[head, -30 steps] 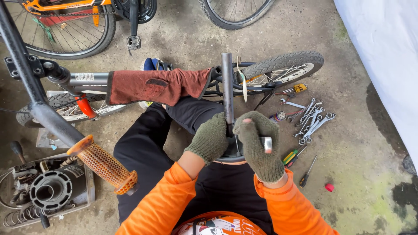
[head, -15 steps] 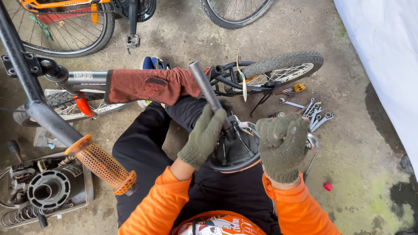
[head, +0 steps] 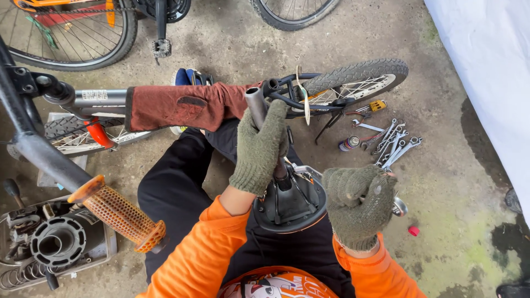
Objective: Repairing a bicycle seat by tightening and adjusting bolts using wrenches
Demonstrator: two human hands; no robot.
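Looking down from the head camera, the person in orange sleeves sits on the concrete floor (head: 221, 49) with a black bicycle saddle (head: 290, 207) upside down in the lap. The left hand (head: 259, 149), in a knitted green glove, is wrapped tight around the grey seat post (head: 255, 102), which rises from the saddle's underside and leans up and to the left — its open top end pokes out above the glove. The right hand (head: 359, 204), gloved the same way, is closed into a fist just beside the saddle's right edge; a bit of shiny metal tool (head: 399, 207) shows past its knuckles, though what kind of tool cannot be told.

Beyond the hands a small bicycle lies on its side, its knobby rear tyre (head: 359, 74) pointing right and a rust-red cloth (head: 185, 105) draped over its frame. To the right of the tyre, a cluster of wrenches (head: 395, 144) lies fanned on the floor, near a small can (head: 349, 144) and a yellow-handled tool (head: 376, 105). A small red cap (head: 413, 230) lies apart, lower right. At the left, an orange ribbed handlebar grip (head: 118, 212) juts across the foreground — below it sits a tray of dark engine parts (head: 55, 243). White sheeting (head: 486, 66) covers the upper right corner.
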